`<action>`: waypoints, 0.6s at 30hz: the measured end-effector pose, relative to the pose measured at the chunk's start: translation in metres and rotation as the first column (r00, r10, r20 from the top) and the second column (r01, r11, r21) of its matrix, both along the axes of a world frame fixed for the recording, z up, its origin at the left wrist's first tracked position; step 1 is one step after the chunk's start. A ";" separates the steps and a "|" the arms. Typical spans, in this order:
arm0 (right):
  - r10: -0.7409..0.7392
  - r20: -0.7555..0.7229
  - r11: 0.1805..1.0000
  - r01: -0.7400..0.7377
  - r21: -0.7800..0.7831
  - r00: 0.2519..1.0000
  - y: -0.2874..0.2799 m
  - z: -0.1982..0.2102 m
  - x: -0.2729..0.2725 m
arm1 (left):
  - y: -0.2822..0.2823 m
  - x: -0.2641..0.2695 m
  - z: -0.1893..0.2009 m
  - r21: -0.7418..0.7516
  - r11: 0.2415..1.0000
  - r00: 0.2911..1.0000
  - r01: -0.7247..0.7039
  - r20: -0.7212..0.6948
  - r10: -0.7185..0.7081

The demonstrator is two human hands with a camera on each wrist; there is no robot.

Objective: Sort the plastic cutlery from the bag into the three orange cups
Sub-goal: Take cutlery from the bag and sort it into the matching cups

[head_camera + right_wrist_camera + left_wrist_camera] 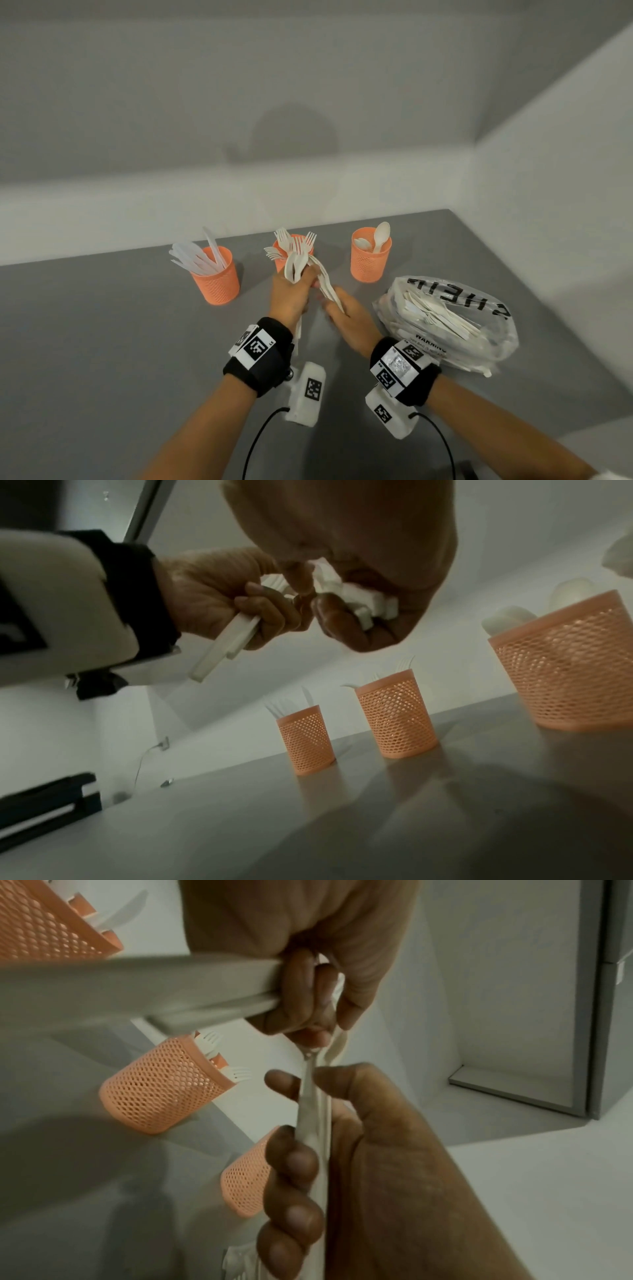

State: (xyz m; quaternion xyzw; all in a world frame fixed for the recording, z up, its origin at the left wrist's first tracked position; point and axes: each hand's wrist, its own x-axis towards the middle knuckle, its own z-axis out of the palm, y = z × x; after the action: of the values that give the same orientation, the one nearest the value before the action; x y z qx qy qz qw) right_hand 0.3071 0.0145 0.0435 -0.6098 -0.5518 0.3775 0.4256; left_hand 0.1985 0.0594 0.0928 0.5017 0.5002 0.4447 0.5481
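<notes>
White plastic cutlery (301, 263) is gripped as one bundle by both hands, left hand (291, 296) and right hand (349, 317), at centre frame, long axis toward the fork cup (278, 263) just above; the bag (445, 318) lies lower right.

Both forearms bare, no sleeves. Black fabric wrist band (260, 356) on L wrist, w/ white plates carrying black square fiducial tags. Same black band (406, 371) on R wrist; one of its tags glares silver. White boxy cam housing (306, 394) under L wrist, tag on its face, black cable (255, 442) curving off. Matching R housing (390, 414) w/ tag + black cable (442, 442).
</notes>
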 end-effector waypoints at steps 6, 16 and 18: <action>0.000 -0.347 0.971 -0.083 -0.224 0.938 0.000 0.010 0.007 | 0.001 -0.005 -0.006 -0.032 0.997 0.989 0.074 0.133 -0.069; -0.084 -0.469 0.977 -0.020 -0.213 0.879 0.014 0.022 0.008 | 0.000 0.003 -0.008 0.001 0.978 0.978 0.207 -0.028 -0.207; -0.170 -0.493 0.974 0.071 -0.213 0.853 0.020 0.020 0.011 | 0.006 0.003 -0.011 -0.069 0.980 0.983 0.184 0.024 -0.183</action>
State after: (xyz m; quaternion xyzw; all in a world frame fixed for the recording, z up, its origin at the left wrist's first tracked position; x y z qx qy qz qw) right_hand 0.3184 0.0340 0.0632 -0.5594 -0.3428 0.5473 0.5196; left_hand 0.2011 0.0653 0.0815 0.5220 0.4626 0.3785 0.6085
